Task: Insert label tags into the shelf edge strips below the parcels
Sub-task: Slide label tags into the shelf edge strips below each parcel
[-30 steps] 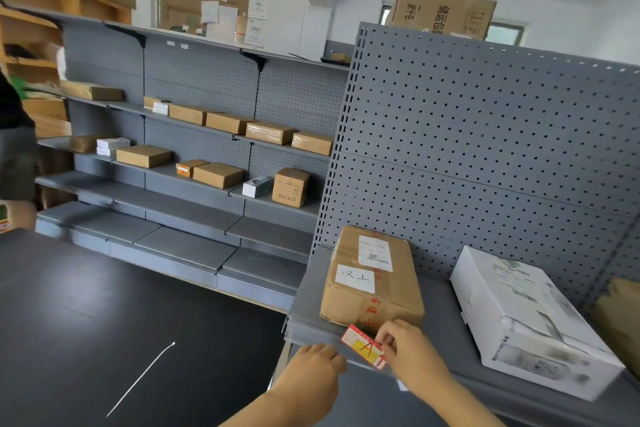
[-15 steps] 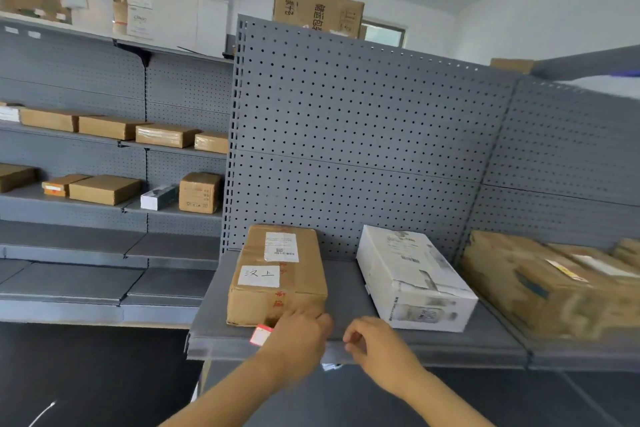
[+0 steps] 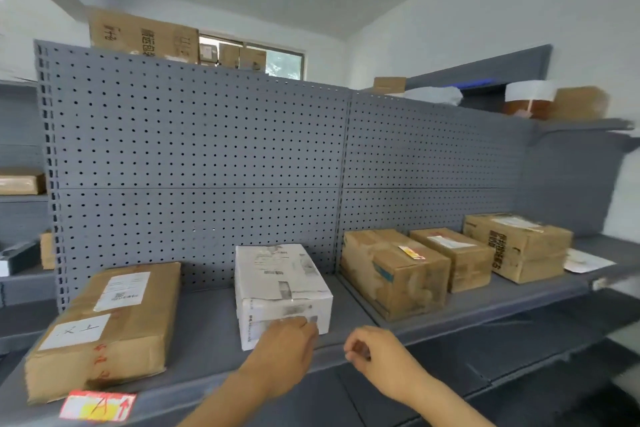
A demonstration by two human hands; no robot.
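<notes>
Right hand (image 3: 374, 354): fingers curled, thumb close to forefinger; too blurred to tell whether a tag is pinched. Left hand (image 3: 284, 347): knuckles up, fingertips hidden against the white box (image 3: 280, 284); grip cannot be told. Edge strip (image 3: 194, 392): grey, narrow, no tag seen below this box. Red tag (image 3: 98, 406): glossy card, seated in the strip below the brown parcel (image 3: 104, 326). Risks: a thin card pushed in at an angle may buckle or sit crooked; a nudged box may slide on the smooth metal shelf.

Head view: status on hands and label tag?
Left hand touching white parcel front. Right hand curled, contents unclear. Label tag in place below brown parcel.
</notes>
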